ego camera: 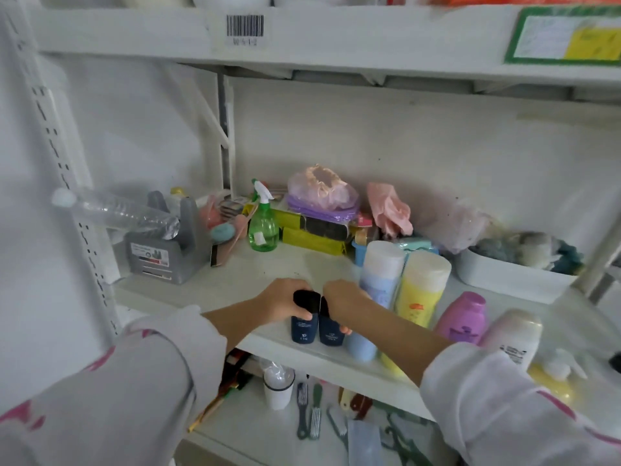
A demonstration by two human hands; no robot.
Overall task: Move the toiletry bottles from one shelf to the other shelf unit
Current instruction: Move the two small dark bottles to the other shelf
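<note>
Fingers (304, 311) of the left hand (285, 299) curl closed around the black cap of a dark navy bottle (304, 327), and the right hand (342, 302) is wrapped the same way over the top of a second navy bottle (331, 331) just beside it, with fingertips showing low on its right side. Both bottles are small, smooth and glossy plastic with pale print on the front. They stand upright, long axes vertical and caps up, touching each other at the front edge of the white shelf (235, 280).

Just right of the right hand stand two tall cylinders with rounded white caps, a pale blue bottle (383, 267) and a yellow bottle (421, 287), side by side and leaning slightly away from the camera. Further right a squat pink-purple bottle (463, 319) and a white bottle (514, 334) tilt the same way, with a yellow pump bottle (554, 375) at the frame's lower right.

At the back of the shelf sit a translucent green spray bottle (263, 227), a grey plastic caddy (168, 243) with a clear crumpled bottle (117, 210) lying across it, and a white tray (510, 274). Loose white sleeves with pink markings cover both forearms.
</note>
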